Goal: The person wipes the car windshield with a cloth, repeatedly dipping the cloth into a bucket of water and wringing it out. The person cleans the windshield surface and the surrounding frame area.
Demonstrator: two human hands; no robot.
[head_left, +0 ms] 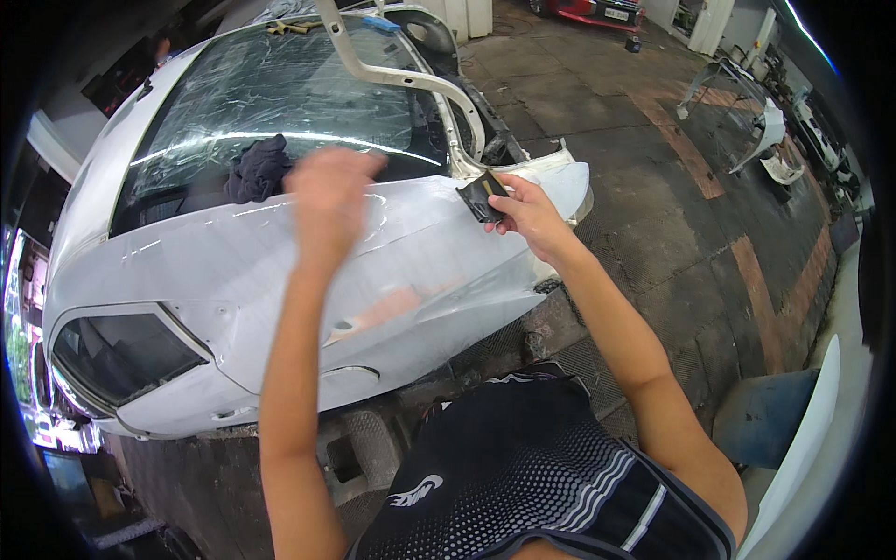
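My right hand (530, 217) pinches a dark, bent piece of sandpaper (482, 198) with a tan strip, fingers closed on its right edge. It is held over the rear corner of a white and grey car body (280, 252). My left hand (329, 201) is raised over the upper edge of the side panel, smeared by motion, so its fingers cannot be read. Just left of it, a crumpled dark cloth (258, 170) lies at the lower edge of the film-covered rear window (280, 103). The panel shows dull sanded patches and a pinkish area.
A bent, pale metal frame piece (401, 77) rises over the car's rear. Below the car's side stands a grey plastic step (369, 453). A blue drum (767, 420) is at the right. Farther off are loose car parts (770, 126) and a red car (597, 11).
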